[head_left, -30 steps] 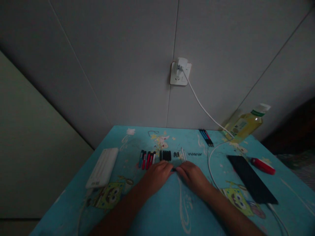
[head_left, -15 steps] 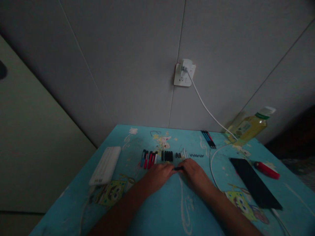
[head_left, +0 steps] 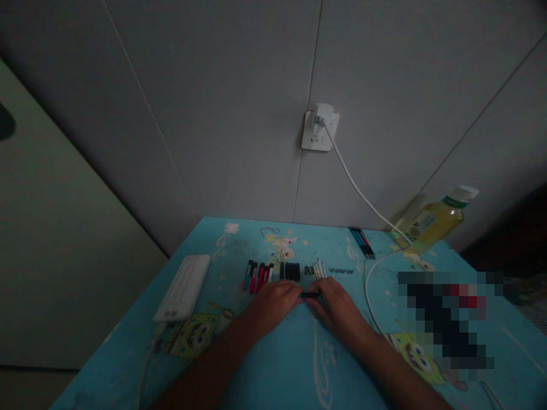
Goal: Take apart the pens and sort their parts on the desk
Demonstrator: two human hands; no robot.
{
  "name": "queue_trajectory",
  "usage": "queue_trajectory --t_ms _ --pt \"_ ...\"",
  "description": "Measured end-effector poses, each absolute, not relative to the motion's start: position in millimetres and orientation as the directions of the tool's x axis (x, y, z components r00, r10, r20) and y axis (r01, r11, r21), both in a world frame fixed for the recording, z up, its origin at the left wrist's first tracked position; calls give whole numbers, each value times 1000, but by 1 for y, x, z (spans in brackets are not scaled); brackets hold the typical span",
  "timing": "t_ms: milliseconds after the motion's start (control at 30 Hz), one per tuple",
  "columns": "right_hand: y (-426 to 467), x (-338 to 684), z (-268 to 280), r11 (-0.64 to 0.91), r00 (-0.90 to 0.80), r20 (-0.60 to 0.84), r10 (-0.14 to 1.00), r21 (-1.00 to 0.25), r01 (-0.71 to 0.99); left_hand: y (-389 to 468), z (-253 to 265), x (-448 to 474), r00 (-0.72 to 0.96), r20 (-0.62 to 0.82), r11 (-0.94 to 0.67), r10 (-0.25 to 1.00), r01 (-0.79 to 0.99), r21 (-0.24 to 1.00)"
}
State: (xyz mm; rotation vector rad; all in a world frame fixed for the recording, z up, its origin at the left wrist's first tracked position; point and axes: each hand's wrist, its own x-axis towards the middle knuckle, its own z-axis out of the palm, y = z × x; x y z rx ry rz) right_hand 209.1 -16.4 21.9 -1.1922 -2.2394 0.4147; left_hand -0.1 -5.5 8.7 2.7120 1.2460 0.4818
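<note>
a short black piece (head_left: 310,295) lies across the gap between the person's two hands, low over the middle of the cloth-covered table (head_left: 273,364). it looks slim, straight and plain black, roughly level from side to side; its ends vanish under the fingertips, so its full shape cannot be told. the left hand (head_left: 276,302) pinches its left end and the right hand (head_left: 337,302) pinches the other — both sets of fingers drawn in close. just beyond the hands runs a row of parts: blue, red and white barrels (head_left: 258,277), black pieces (head_left: 290,271), small dark bits (head_left: 308,270), thin white rods (head_left: 319,269) and dark coils (head_left: 341,271). no lettering can be read on the black piece at this size. a pale label shows on the yellow bottle (head_left: 440,225) by the wall, its print too blurred to read, and the white block (head_left: 183,287) at the left carries tiny marks near its closer end — also illegible. on the cloth, a yellow square cartoon figure (head_left: 196,336) grins beside the left forearm.
</note>
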Motion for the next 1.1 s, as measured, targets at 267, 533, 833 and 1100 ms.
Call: queue_trajectory --t_ms 267,533,833,1100 --pt "-16 209 18 507 -423 281 861 -535 676 -7 13 0 621 237 -664 747 717 212" --pt "-17 208 19 514 -444 267 856 -535 671 -6 14 -2 617 248 -662 747 726 188" --pt "-17 207 19 526 -459 266 847 -541 657 -5 14 -2 624 244 -667 742 724 175" --pt "-17 207 17 525 -441 288 850 -538 659 -7 16 -2 611 255 -657 749 736 163"
